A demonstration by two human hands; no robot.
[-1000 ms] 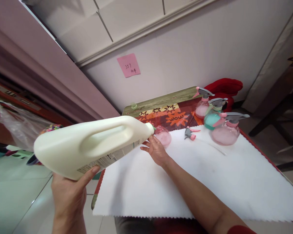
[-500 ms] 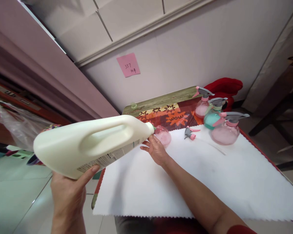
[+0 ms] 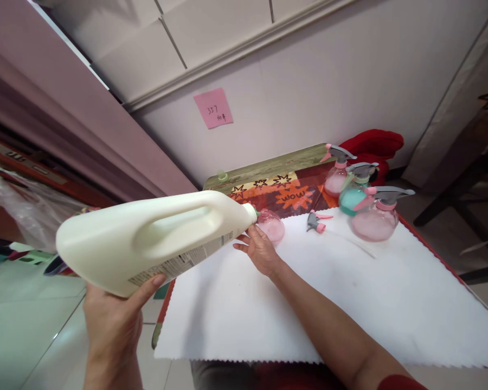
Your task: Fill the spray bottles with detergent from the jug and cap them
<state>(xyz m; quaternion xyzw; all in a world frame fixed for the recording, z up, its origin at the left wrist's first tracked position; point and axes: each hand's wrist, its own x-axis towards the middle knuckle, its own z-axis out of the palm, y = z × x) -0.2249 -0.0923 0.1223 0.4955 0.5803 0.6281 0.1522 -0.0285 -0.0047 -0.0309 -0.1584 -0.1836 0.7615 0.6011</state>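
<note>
A large pale-green jug (image 3: 117, 238) lies tipped almost on its side, its spout pointing right. My left hand (image 3: 116, 319) grips its base from below, thumb across the label. Under the jug's neck, my right hand (image 3: 260, 249) supports it with the fingertips, the other fingers partly spread. Right at the spout stands an uncapped pink spray bottle (image 3: 273, 227), its mouth close to the jug's opening; whether they touch or liquid flows I cannot tell. A loose grey-and-pink spray head (image 3: 315, 222) with a clear tube lies to the right.
Several spray bottles with heads on stand at the right: a small pink one (image 3: 335, 181), a teal one (image 3: 353, 200) and a larger pink one (image 3: 374, 225). A green cap (image 3: 223, 176) sits at the table's back left. A white cloth (image 3: 244, 319) covers the front.
</note>
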